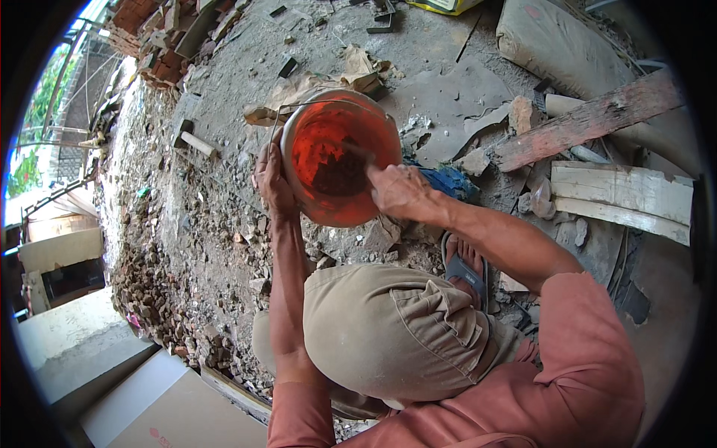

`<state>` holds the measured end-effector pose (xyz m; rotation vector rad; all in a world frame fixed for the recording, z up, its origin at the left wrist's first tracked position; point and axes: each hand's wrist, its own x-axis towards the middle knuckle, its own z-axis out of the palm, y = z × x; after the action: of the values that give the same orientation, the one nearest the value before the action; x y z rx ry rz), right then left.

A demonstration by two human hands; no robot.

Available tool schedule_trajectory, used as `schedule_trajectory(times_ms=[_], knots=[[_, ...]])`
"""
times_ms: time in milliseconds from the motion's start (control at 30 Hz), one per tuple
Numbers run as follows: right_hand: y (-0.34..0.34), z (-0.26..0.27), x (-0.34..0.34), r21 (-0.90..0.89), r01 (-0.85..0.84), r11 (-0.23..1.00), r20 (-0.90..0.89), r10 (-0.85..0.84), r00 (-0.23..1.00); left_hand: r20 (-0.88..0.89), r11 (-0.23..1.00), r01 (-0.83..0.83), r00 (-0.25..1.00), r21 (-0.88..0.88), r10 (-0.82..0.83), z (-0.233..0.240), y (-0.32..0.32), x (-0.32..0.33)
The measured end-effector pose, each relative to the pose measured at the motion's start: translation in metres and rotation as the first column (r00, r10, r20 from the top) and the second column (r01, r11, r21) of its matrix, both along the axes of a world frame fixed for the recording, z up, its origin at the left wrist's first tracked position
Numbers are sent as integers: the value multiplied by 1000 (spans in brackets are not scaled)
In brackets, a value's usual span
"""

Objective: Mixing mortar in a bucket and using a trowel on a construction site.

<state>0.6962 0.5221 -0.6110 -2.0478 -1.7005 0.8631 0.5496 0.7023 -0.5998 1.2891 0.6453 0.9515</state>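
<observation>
A red-orange plastic bucket point(347, 218) is tilted so that its mouth faces me, with a wire bail across its far side. Dark, wet-looking material point(339, 171) lies at its bottom, and smears mark the inner wall. My left hand point(274, 176) grips the bucket's left rim, fingers outside. At the right side of the mouth, my right hand point(400, 190) is closed and blurred. A blurred stick-like tool point(358, 150) reaches from it into the bucket; its kind cannot be made out.
A hammer point(196, 143) lies on the rubble-strewn ground to the left. Broken bricks point(162, 39) are piled at upper left. A worn wooden plank point(588, 120), a full sack point(560, 47) and white boards point(622, 196) lie to the right. Blue plastic sheeting point(454, 182) sits behind my right wrist.
</observation>
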Motion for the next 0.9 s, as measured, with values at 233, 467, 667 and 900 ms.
schedule_trajectory(times_ms=[233, 467, 667, 900], knots=[[9, 9, 11, 59, 19, 998, 73, -23, 997, -25, 1000, 4, 1000, -1, -4, 9, -5, 0], [10, 35, 30, -366, -147, 919, 327, 275, 904, 26, 996, 68, 997, 65, -70, 8, -33, 45], [1, -5, 46, -512, -347, 786, -843, -382, 378, 101, 993, 111, 989, -26, -108, -3, -34, 38], [-10, 46, 15, 76, 14, 997, 85, -21, 996, 121, 999, 22, 992, -26, -18, 4, -17, 24]])
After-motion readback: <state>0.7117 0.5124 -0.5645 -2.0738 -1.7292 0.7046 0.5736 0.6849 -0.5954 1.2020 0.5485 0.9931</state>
